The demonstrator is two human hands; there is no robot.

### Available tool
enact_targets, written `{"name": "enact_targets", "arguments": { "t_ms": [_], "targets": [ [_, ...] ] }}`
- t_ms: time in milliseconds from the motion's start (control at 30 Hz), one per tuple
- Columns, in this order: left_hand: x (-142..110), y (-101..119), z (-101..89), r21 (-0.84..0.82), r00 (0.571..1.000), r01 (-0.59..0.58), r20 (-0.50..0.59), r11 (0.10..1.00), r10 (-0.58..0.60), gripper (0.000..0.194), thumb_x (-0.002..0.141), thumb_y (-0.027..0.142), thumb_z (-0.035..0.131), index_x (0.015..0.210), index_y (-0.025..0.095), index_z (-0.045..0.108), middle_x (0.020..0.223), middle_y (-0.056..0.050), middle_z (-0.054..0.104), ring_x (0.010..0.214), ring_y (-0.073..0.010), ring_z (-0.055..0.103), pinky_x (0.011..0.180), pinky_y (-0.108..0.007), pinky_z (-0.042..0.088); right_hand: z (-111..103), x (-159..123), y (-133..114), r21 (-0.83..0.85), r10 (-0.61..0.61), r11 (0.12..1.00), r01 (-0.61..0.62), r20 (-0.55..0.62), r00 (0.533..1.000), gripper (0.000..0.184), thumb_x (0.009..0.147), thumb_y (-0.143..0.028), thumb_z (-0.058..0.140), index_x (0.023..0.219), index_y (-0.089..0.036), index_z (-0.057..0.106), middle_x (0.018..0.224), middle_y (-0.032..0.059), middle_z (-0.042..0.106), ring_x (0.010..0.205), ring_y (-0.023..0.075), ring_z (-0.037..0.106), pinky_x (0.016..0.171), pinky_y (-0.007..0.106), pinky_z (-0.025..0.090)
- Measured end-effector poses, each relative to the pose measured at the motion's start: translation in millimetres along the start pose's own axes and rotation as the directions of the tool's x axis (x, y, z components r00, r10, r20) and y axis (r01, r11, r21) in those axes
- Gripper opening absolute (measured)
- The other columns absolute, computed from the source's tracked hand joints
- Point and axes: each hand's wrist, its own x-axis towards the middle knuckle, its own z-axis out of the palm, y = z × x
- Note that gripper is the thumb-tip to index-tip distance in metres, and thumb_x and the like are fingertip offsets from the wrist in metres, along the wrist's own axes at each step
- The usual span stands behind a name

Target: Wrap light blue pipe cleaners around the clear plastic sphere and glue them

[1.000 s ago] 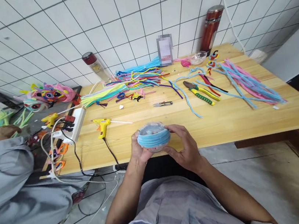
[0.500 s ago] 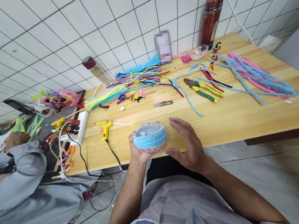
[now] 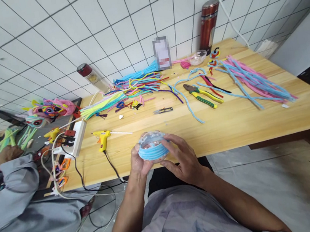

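A clear plastic bowl (image 3: 152,153) wrapped in rows of light blue pipe cleaner is held over the table's front edge. My left hand (image 3: 139,160) grips its left side and underside. On the opposite side, my right hand (image 3: 183,162) has its fingers curved around the bowl, touching the rim and lower wall. Inside, the bowl looks see-through, with small reddish marks. Beyond it lie a yellow glue gun (image 3: 104,140) with a white glue stick and a pair of small thread snips (image 3: 163,110).
Green-and-yellow pliers (image 3: 200,96) lie right of centre. Pink and blue pipe cleaners (image 3: 256,80) spread at the right; a mixed bundle (image 3: 133,84) lies at the back. A red thermos (image 3: 208,28) stands by the wall. A white power strip (image 3: 78,139) with cords and another person's sleeve (image 3: 20,181) are at left.
My right hand has come in from the right and now touches the bowl. The bowl is tilted somewhat differently in my left hand. The whole view has shifted slightly.
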Motion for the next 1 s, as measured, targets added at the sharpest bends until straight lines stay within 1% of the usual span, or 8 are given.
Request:
{"name": "enact_targets", "arguments": {
  "t_ms": [67,200,333,500,600,700,833,1000],
  "targets": [
    [0.3,-1.5,-2.0,0.013,1.000,-0.021,-0.006,1.000,0.021,0.063,0.066,0.052,0.090,0.119,0.021,0.074,0.124,-0.013,0.082,0.134,-0.0428,0.071,0.120,-0.061,0.053,0.7,-0.7,3.0,-0.030,-0.001,1.000,0.001,0.006,1.000,0.065,0.109,-0.035,0.065,0.169,-0.026,0.042,0.148,0.0198,0.070,0.141,0.0336,0.069,0.112,0.054,0.065],
    [0.0,-3.5,-7.5,0.050,0.995,-0.083,-0.059,0.995,0.086,0.062,0.066,0.049,0.095,0.117,0.023,0.072,0.122,-0.010,0.082,0.123,-0.0375,0.077,0.115,-0.057,0.057,2.0,-0.5,8.7,-0.070,0.004,0.998,-0.003,0.004,1.000,0.059,0.111,-0.035,0.062,0.167,-0.027,0.045,0.145,0.0184,0.073,0.138,0.0311,0.072,0.110,0.051,0.067],
    [-1.6,-2.9,-9.8,0.095,0.989,-0.138,-0.047,0.986,0.143,0.063,0.065,0.050,0.097,0.116,0.024,0.070,0.124,-0.010,0.081,0.126,-0.0377,0.076,0.114,-0.053,0.058,1.3,-0.8,13.5,-0.044,0.011,0.999,-0.010,0.026,1.000,0.060,0.110,-0.033,0.065,0.167,-0.024,0.046,0.147,0.0196,0.074,0.138,0.0307,0.073,0.110,0.050,0.067],
    [-4.1,0.4,-10.5,0.103,0.988,-0.142,-0.045,0.985,0.147,0.064,0.065,0.050,0.099,0.115,0.025,0.068,0.122,-0.009,0.082,0.124,-0.0354,0.077,0.113,-0.050,0.059,-2.1,-0.1,16.5,-0.009,0.043,0.999,-0.042,0.097,0.994,0.061,0.110,-0.037,0.065,0.167,-0.025,0.045,0.148,0.0188,0.074,0.138,0.0308,0.073,0.112,0.051,0.066],
    [-5.2,2.3,-12.4,0.107,0.986,-0.154,-0.041,0.982,0.159,0.064,0.064,0.051,0.100,0.112,0.025,0.067,0.124,-0.009,0.082,0.126,-0.0358,0.077,0.112,-0.049,0.060,-6.5,0.8,18.8,0.013,0.078,0.997,-0.081,0.174,0.982,0.062,0.111,-0.041,0.063,0.168,-0.025,0.044,0.149,0.0186,0.073,0.139,0.0312,0.072,0.113,0.052,0.065],
    [-7.3,5.4,-15.3,0.100,0.982,-0.173,-0.055,0.980,0.179,0.067,0.062,0.053,0.101,0.112,0.025,0.068,0.128,-0.010,0.081,0.127,-0.0374,0.076,0.110,-0.051,0.061,-15.7,2.0,26.5,-0.014,0.111,0.994,-0.111,0.240,0.965,0.057,0.111,-0.041,0.062,0.164,-0.024,0.050,0.144,0.0175,0.076,0.134,0.0309,0.075,0.111,0.052,0.066],
    [-12.8,11.7,-21.2,0.082,0.975,-0.202,-0.072,0.976,0.208,0.068,0.061,0.053,0.102,0.113,0.025,0.068,0.132,-0.011,0.080,0.125,-0.0375,0.077,0.107,-0.051,0.063,-36.7,11.2,46.7,-0.107,0.179,0.982,-0.156,0.261,0.949,0.044,0.110,-0.038,0.064,0.153,-0.028,0.064,0.136,0.0133,0.081,0.127,0.0306,0.078,0.109,0.053,0.067],
    [-16.1,12.7,-32.1,0.099,0.953,-0.282,-0.084,0.954,0.291,0.068,0.061,0.051,0.104,0.113,0.026,0.067,0.137,-0.009,0.078,0.123,-0.0338,0.077,0.100,-0.043,0.065,-66.4,32.4,69.7,-0.235,0.230,0.956,-0.173,0.241,0.943,0.035,0.109,-0.041,0.066,0.139,-0.025,0.074,0.129,0.0126,0.084,0.121,0.0314,0.080,0.107,0.053,0.067]
  ]
}}
